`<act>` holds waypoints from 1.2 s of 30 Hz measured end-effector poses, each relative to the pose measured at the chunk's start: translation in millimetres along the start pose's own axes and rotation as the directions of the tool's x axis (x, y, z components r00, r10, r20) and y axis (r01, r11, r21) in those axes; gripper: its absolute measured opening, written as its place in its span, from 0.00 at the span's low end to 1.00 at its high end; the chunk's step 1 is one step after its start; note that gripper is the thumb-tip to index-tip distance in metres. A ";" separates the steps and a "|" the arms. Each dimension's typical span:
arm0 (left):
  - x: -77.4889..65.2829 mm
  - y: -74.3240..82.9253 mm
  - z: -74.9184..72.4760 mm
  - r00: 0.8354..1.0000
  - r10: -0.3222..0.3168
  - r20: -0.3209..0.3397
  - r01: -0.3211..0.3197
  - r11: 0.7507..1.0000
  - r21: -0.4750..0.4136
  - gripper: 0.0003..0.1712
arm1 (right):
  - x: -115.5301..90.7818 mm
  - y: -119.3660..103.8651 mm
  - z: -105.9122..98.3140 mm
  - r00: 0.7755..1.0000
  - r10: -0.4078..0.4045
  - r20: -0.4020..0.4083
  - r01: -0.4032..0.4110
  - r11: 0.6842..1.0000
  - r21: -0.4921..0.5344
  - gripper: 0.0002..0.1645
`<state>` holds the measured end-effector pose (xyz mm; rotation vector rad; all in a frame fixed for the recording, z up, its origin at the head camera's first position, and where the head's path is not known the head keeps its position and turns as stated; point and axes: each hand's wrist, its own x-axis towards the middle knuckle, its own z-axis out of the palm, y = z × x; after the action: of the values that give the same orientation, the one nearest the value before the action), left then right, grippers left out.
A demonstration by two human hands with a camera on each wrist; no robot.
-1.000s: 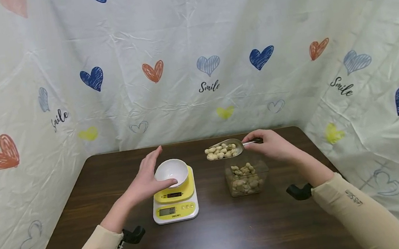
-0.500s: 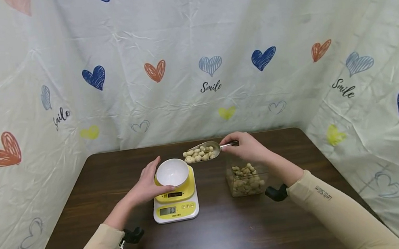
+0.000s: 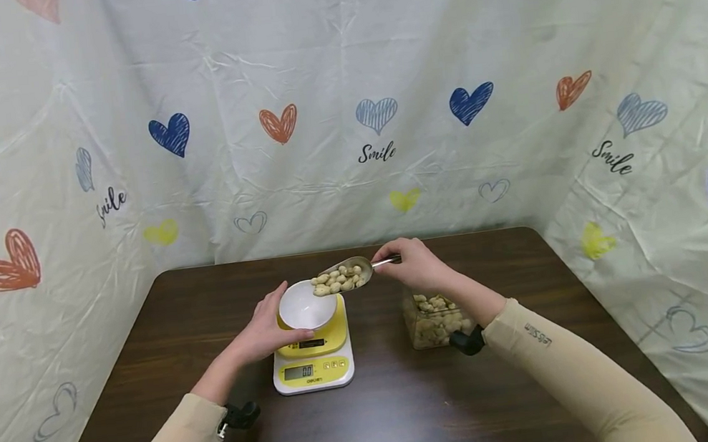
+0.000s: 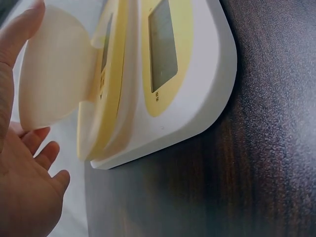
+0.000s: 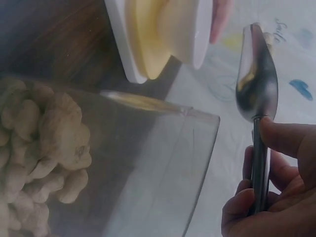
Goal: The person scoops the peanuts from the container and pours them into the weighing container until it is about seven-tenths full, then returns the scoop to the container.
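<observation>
A small white bowl [image 3: 307,306] sits on the yellow top of a kitchen scale [image 3: 314,365], whose display reads 0.0. My left hand [image 3: 264,329] holds the bowl from its left side, the thumb at the near rim and the fingers round the far side. In the left wrist view the thumb [image 4: 22,29] lies against the bowl's rim. With my right hand [image 3: 417,265] I grip the handle of a metal scoop [image 3: 367,266]. The scoop is heaped with unshelled peanuts [image 3: 337,280], its tip over the bowl's right rim.
A clear plastic box [image 3: 412,326] holding more peanuts [image 5: 42,143] stands right of the scale, partly covered by my right arm in the head view. The dark wooden table [image 3: 388,419] ends at a white curtain [image 3: 326,202] printed with hearts.
My right hand has carried the loaded scoop left, from over the plastic box to the bowl. The left hand's fingers and thumb have closed in on the bowl.
</observation>
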<state>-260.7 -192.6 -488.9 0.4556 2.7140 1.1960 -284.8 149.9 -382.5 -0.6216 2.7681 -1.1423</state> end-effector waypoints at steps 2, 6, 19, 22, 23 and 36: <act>0.1 -0.5 0.3 1.000 -0.007 0.001 0.007 1.000 0.000 0.73 | 2.6 -0.4 2.6 1.000 -0.011 -0.003 0.011 1.000 -0.021 0.09; 0.7 -1.3 1.2 1.000 -0.021 0.002 0.021 1.000 0.004 0.72 | 6.9 -2.2 7.5 1.000 -0.024 -0.017 0.022 0.997 -0.072 0.09; 0.7 0.6 0.5 0.999 -0.032 -0.002 0.032 0.999 -0.019 0.69 | 18.1 -20.9 16.6 0.992 -0.108 -0.061 0.084 0.946 -0.314 0.09; 0.5 -0.2 0.1 1.000 -0.019 -0.006 0.018 1.000 -0.017 0.69 | 18.4 -22.7 17.1 0.992 -0.109 -0.067 0.081 0.939 -0.334 0.09; 0.5 -0.4 0.0 1.000 -0.014 -0.008 0.014 1.000 -0.017 0.69 | 18.5 -22.9 17.0 0.991 -0.112 -0.070 0.082 0.937 -0.339 0.09; -2.3 -1.9 0.0 1.000 -0.008 -0.013 0.007 1.000 -0.021 0.69 | 17.6 -20.3 13.3 0.989 -0.103 -0.106 0.061 0.939 -0.340 0.09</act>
<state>-258.9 -194.7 -490.3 0.4358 2.7093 1.2289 -291.0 121.1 -376.7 -0.7258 3.1017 -0.7438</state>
